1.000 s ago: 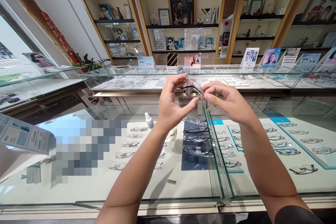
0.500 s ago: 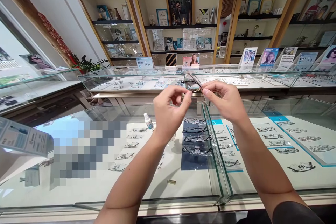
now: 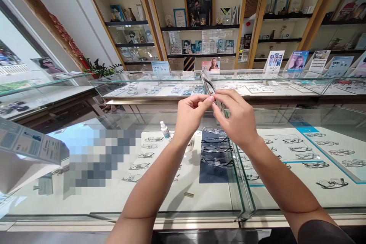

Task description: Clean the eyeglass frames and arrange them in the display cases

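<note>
A pair of glasses (image 3: 208, 83) with dark tinted lenses is held up over the glass display counter, turned nearly edge-on to me. My left hand (image 3: 191, 117) pinches its lower part between thumb and fingertips. Close beside it, my right hand (image 3: 236, 116) has its fingers around the near side of the same glasses. The fingertips of both hands almost meet, and they hide the lower part of the frame.
Beneath my arms is a glass display case (image 3: 168, 213) with rows of eyeglasses. On it stand a white spray bottle (image 3: 165, 130) and a folded card sign (image 3: 31, 143); a small gold bar (image 3: 189, 195) lies near the front. Another glass counter (image 3: 171, 101) runs behind.
The glasses have turned from showing a lens face to nearly edge-on. My right hand has moved left and rotated, closer to my left hand. The view has shifted slightly.
</note>
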`<action>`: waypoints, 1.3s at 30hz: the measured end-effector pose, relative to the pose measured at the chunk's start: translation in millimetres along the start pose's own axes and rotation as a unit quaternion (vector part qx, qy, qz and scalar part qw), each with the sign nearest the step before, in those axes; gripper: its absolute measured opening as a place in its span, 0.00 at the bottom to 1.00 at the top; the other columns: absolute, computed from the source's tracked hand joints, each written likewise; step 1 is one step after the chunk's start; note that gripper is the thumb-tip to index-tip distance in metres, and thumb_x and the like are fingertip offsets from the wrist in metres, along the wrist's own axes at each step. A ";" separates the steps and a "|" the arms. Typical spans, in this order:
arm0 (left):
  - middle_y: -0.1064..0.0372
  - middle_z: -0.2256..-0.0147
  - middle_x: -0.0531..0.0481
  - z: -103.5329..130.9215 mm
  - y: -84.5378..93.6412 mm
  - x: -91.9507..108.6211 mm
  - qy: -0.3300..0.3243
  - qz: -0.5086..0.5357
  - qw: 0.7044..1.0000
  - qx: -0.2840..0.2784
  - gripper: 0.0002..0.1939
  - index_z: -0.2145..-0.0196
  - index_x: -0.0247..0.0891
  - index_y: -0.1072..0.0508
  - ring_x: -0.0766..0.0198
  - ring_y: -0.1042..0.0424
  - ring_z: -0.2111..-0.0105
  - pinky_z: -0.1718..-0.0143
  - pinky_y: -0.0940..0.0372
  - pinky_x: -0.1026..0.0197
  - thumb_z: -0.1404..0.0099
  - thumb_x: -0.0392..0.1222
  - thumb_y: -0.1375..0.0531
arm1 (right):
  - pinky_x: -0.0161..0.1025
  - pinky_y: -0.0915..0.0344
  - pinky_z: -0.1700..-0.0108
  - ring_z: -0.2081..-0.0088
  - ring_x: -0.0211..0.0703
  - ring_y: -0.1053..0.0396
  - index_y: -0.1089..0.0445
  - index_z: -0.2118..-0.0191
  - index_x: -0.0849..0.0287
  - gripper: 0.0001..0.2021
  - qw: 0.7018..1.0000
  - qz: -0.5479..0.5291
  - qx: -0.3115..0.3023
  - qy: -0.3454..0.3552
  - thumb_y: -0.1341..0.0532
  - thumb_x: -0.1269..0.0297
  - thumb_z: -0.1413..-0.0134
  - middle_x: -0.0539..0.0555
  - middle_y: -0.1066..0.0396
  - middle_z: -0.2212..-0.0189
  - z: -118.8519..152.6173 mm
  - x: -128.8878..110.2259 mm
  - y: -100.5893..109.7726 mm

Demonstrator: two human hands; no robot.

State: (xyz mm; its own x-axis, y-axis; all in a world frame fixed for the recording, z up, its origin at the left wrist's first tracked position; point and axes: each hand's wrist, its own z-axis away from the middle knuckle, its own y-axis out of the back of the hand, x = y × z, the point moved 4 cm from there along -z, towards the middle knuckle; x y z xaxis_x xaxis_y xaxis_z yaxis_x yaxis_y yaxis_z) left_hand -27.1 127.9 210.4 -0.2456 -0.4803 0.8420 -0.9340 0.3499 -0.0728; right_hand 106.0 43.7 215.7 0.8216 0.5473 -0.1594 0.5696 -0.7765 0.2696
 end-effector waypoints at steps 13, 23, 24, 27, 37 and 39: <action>0.49 0.79 0.58 35.8 25.8 27.6 0.033 -0.323 0.919 -0.222 0.12 0.68 0.41 0.18 0.67 0.49 0.76 0.72 0.54 0.59 0.32 0.51 0.33 | 0.43 0.32 0.63 0.69 0.42 0.34 0.22 0.52 0.53 0.10 0.994 -0.026 -0.001 -0.110 0.37 0.67 0.38 0.50 0.29 0.65 19.9 49.5 38.3; 0.22 0.70 0.50 99.9 2.1 -32.2 0.052 -0.546 0.713 -0.436 0.07 0.66 0.42 0.16 0.60 0.29 0.70 0.69 0.47 0.58 0.33 0.40 0.36 | 0.54 0.31 0.46 0.51 0.56 0.33 0.21 0.53 0.58 0.23 0.935 0.027 -0.139 -0.325 0.45 0.81 0.52 0.62 0.34 0.53 156.6 177.0 4.3; 0.21 0.69 0.49 106.2 -2.6 -38.9 0.055 -0.558 0.697 -0.447 0.07 0.65 0.42 0.16 0.59 0.27 0.68 0.68 0.47 0.58 0.33 0.40 0.36 | 0.53 0.31 0.47 0.53 0.55 0.33 0.22 0.54 0.58 0.23 0.930 0.023 -0.146 -0.335 0.45 0.81 0.51 0.61 0.34 0.53 162.9 184.3 2.9; 0.18 0.65 0.47 120.3 -15.0 -54.8 0.062 -0.577 0.672 -0.460 0.08 0.63 0.43 0.15 0.56 0.23 0.65 0.67 0.45 0.59 0.31 0.41 0.36 | 0.50 0.31 0.52 0.58 0.51 0.33 0.22 0.55 0.58 0.21 0.920 0.009 -0.159 -0.357 0.45 0.80 0.49 0.60 0.34 0.52 174.1 200.2 0.6; 0.16 0.60 0.41 123.8 -23.1 -86.4 0.076 -0.613 0.632 -0.468 0.11 0.55 0.41 0.13 0.49 0.20 0.56 0.62 0.38 0.57 0.30 0.39 0.36 | 0.46 0.33 0.59 0.62 0.46 0.35 0.22 0.56 0.57 0.19 0.921 -0.016 -0.150 -0.360 0.45 0.78 0.50 0.60 0.35 0.49 175.1 206.3 -2.6; 0.16 0.60 0.41 121.1 -22.2 -90.0 0.078 -0.615 0.628 -0.471 0.11 0.55 0.42 0.13 0.49 0.20 0.55 0.61 0.38 0.58 0.31 0.39 0.35 | 0.46 0.33 0.59 0.62 0.45 0.35 0.22 0.57 0.57 0.19 0.921 -0.021 -0.147 -0.359 0.44 0.78 0.50 0.59 0.35 0.49 173.4 205.9 -2.5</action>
State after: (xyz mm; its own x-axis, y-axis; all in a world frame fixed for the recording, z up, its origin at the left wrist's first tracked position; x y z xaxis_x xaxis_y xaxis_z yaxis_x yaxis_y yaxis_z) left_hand -15.6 65.9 71.6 0.6074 -0.7944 -0.0010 0.1939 0.1471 0.9699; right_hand 277.9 104.1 17.5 0.6636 0.1447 -0.7340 0.6562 -0.5837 0.4782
